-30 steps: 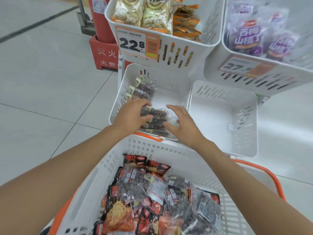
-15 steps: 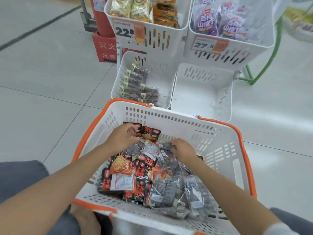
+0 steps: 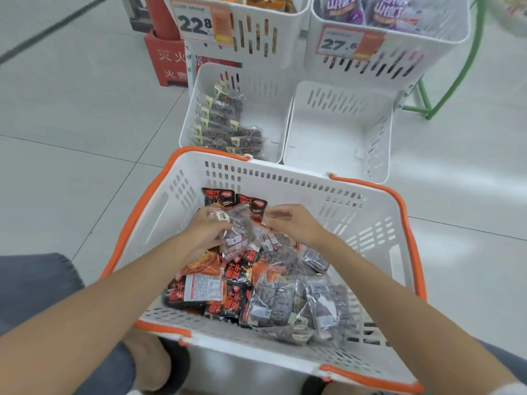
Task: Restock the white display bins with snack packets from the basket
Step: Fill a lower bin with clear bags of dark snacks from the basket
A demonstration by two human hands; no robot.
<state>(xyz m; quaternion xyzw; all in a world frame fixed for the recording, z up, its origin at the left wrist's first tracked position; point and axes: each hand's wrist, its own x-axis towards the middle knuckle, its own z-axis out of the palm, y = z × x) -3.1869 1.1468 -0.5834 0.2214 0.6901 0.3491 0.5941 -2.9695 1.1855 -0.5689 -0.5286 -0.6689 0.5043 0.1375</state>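
A white basket with orange rim (image 3: 302,178) stands in front of me, filled with red-black snack packets (image 3: 236,275) and clear packets of dark snacks (image 3: 285,300). My left hand (image 3: 204,232) grips a clear packet (image 3: 239,232) lifted above the pile. My right hand (image 3: 293,223) reaches toward that packet's far corner, fingers loosely bent; whether it touches is unclear. Beyond the basket sit two low white bins: the left bin (image 3: 268,89) holds a row of clear packets (image 3: 222,124), the right bin (image 3: 336,132) holds nothing.
Two upper white bins carry price tags, 22.8 (image 3: 196,24) and 27.6 (image 3: 339,44), with packets inside. A red box (image 3: 166,61) stands on the floor at the back left. A green metal stand (image 3: 445,92) is at the right. My knees flank the basket.
Both hands left the lower left bin and came back into the basket. The left hand has since lifted a clear packet from the pile, and the right hand moved up beside it.
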